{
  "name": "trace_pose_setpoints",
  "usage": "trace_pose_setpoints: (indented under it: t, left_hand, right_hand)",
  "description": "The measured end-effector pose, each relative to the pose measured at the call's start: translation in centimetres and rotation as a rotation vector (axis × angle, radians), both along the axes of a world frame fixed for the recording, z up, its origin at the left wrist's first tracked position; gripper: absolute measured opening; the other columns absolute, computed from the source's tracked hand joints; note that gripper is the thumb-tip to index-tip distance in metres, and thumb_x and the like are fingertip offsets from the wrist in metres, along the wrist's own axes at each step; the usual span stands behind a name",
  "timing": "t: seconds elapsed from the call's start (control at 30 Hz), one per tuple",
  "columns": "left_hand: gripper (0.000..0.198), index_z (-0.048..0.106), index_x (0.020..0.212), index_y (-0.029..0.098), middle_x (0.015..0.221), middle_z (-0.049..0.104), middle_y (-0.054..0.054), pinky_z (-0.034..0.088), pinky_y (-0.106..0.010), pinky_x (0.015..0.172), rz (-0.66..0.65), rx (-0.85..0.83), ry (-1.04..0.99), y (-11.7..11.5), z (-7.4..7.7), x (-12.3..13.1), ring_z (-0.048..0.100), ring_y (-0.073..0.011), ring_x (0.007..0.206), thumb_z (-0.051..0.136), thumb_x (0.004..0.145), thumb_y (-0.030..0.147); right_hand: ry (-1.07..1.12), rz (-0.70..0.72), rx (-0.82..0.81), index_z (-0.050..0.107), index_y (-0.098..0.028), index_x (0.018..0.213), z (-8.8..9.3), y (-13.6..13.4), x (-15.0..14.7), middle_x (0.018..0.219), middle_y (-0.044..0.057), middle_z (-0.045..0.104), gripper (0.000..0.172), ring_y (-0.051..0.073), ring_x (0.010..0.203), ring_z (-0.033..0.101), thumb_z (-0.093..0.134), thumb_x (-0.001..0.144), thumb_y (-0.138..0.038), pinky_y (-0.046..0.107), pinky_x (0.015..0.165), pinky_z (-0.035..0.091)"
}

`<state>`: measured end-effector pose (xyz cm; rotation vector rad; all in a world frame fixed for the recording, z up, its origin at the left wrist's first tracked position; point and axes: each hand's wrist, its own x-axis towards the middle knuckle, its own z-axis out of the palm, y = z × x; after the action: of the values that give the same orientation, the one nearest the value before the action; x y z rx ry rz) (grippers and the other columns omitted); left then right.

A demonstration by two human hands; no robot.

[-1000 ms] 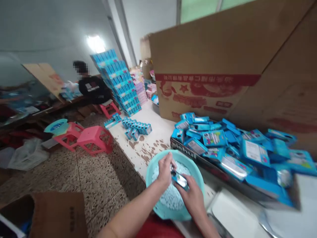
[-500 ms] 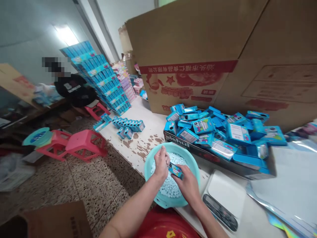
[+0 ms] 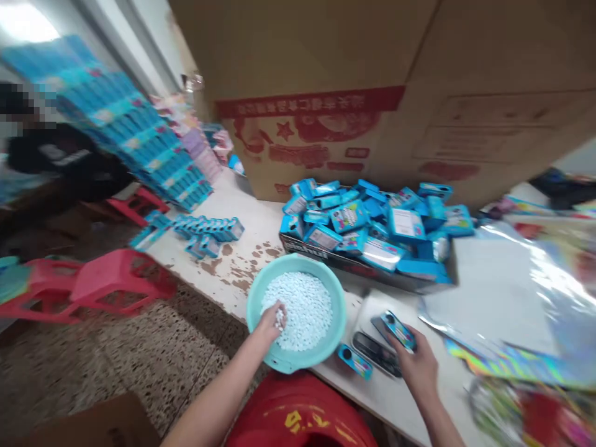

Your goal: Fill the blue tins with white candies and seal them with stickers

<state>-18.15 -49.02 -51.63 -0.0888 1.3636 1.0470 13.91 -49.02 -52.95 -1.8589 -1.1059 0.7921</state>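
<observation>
My left hand point(image 3: 274, 321) is in the turquoise bowl point(image 3: 257, 288), its fingers curled around a few small white candies point(image 3: 279, 318). The bowl holds a heap of the same pale, pellet-like candies. A small blue printed box point(image 3: 401, 330) is gripped in my right hand point(image 3: 421, 363), over the white kitchen scale point(image 3: 372, 305). The box partly covers the scale's pan and dark control panel. Another small blue box point(image 3: 355, 362) lies on the table between the bowl and the scale.
A low carton point(image 3: 335, 264) heaped with blue boxes stands behind the bowl, against a big cardboard box point(image 3: 307, 68). Rows of blue boxes point(image 3: 207, 230) and a tall stack point(image 3: 135, 130) stand left. Silvery film point(image 3: 493, 292) lies right. A seated person point(image 3: 65, 155) and red stools point(image 3: 107, 279) are left.
My hands have parted. The right has carried the box from above the bowl to over the scale; the left has gone down into the candies. The view has turned right.
</observation>
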Motion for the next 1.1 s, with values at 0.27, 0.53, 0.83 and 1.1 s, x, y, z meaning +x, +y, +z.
trace_pose_setpoints:
  t: [0.27, 0.53, 0.83, 1.1]
  left_hand:
    - [0.023, 0.042, 0.070, 0.017, 0.048, 0.038, 0.007, 0.023, -0.012, 0.032, -0.021, -0.039, -0.023, 2.0, -0.2, 0.6, 0.032, -0.0029, 0.033, 0.051, 0.089, 0.028]
    - [0.020, 0.050, 0.076, 0.015, 0.054, 0.047, 0.003, 0.032, -0.012, 0.034, -0.030, -0.075, 0.006, 2.4, -0.4, 1.8, 0.045, -0.0047, 0.039, 0.045, 0.093, 0.024]
    - [0.028, 0.049, 0.068, 0.015, 0.048, 0.044, 0.003, 0.026, -0.014, 0.031, -0.237, -0.084, -0.011, 2.7, -0.3, 3.7, 0.039, -0.0058, 0.033, 0.047, 0.092, 0.029]
    - [0.010, 0.055, 0.076, 0.012, 0.059, 0.055, -0.001, 0.035, -0.012, 0.036, -0.204, -0.015, 0.163, 3.0, -0.3, 5.0, 0.049, -0.0044, 0.042, 0.054, 0.085, 0.011]
  right_hand:
    - [0.035, -0.061, 0.148, 0.052, -0.017, 0.117, -2.2, -1.6, 1.9, 0.120, 0.013, 0.053, 0.067, 0.027, 0.111, 0.051, 0.066, 0.064, -0.057, 0.045, 0.091, 0.045]
    - [0.064, -0.287, 0.031, 0.061, -0.015, 0.101, -4.0, -6.5, 5.3, 0.102, 0.011, 0.058, 0.054, 0.025, 0.096, 0.059, 0.063, 0.067, -0.057, 0.041, 0.078, 0.052]
    - [0.155, -0.338, -0.033, 0.064, -0.014, 0.093, -4.8, -6.9, 5.4, 0.099, 0.014, 0.066, 0.051, 0.025, 0.092, 0.062, 0.064, 0.062, -0.055, 0.040, 0.079, 0.052]
    - [0.243, -0.324, -0.081, 0.065, -0.015, 0.090, -5.3, -6.5, 5.8, 0.097, 0.015, 0.070, 0.050, 0.026, 0.088, 0.065, 0.066, 0.059, -0.053, 0.039, 0.077, 0.051]
